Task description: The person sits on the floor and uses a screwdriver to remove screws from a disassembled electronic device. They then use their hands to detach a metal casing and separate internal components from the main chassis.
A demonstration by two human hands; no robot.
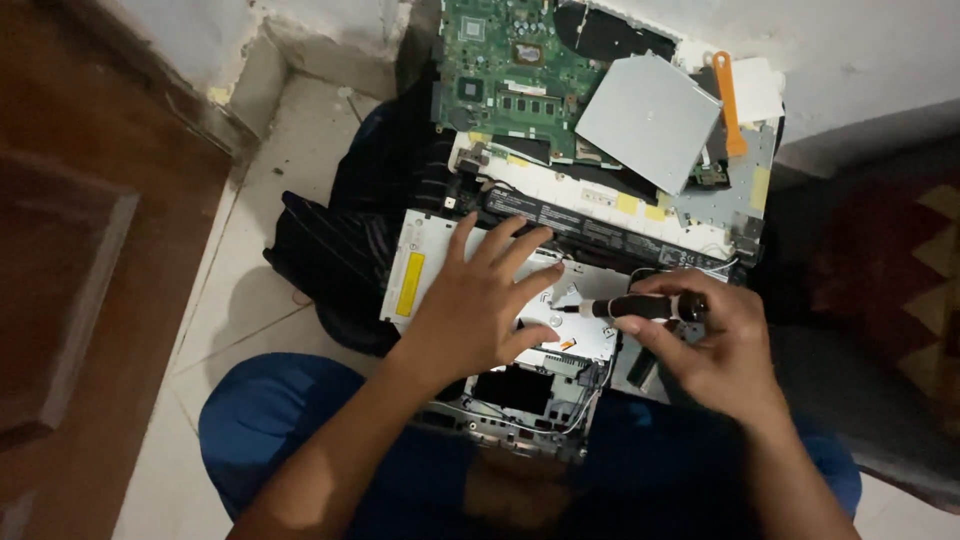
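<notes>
The pale tiled floor carries a dark cloth. The opened laptop chassis rests on that cloth and on the person's blue-clad lap.

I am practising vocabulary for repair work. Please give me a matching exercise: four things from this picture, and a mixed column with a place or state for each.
Things:
1. screwdriver
2. orange pry tool
3. green motherboard
4. left hand

Places or states:
A. lies by the silver optical drive
B. pressed flat on the metal chassis
C. held in the right hand
D. at the top, farthest from the person

Pairs: 1-C, 2-A, 3-D, 4-B
</notes>
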